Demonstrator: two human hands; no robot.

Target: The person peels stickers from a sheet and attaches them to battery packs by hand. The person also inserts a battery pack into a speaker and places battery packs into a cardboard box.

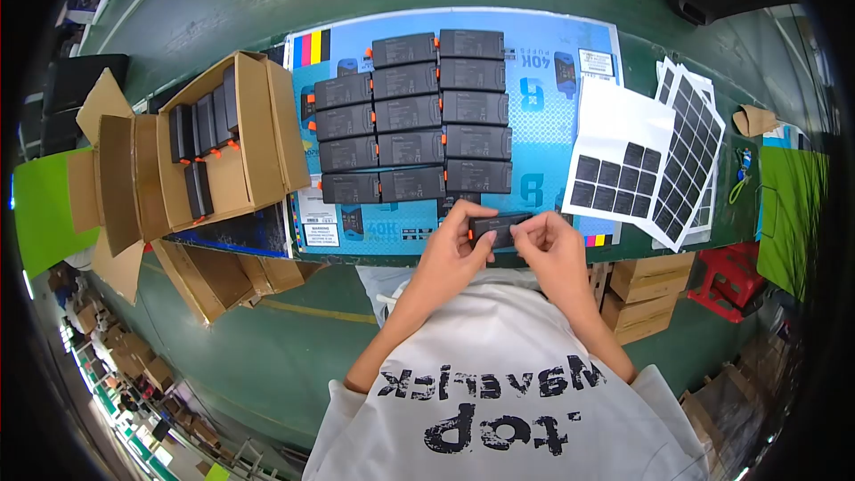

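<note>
A black battery pack (pixel 500 230) with an orange connector at its left end is held near the front edge of the table. My left hand (pixel 456 245) grips its left part, thumb in front and fingers behind. My right hand (pixel 550 245) is closed in a pinch at its right end; the fingers hide that corner. Just beyond my hands, similar packs (pixel 410 116) lie in three columns, labelled faces up and orange connectors to the left. To the right, a white sheet (pixel 623 116) carries rows of black labels over its lower part.
An open cardboard box (pixel 287 125) at the left holds several more packs. Further label sheets (pixel 690 151) lie at the right, partly overlapped. A blue printed sheet (pixel 543 160) covers the tabletop. A red stool (pixel 723 281) and stacked cartons (pixel 648 289) stand beneath the right side.
</note>
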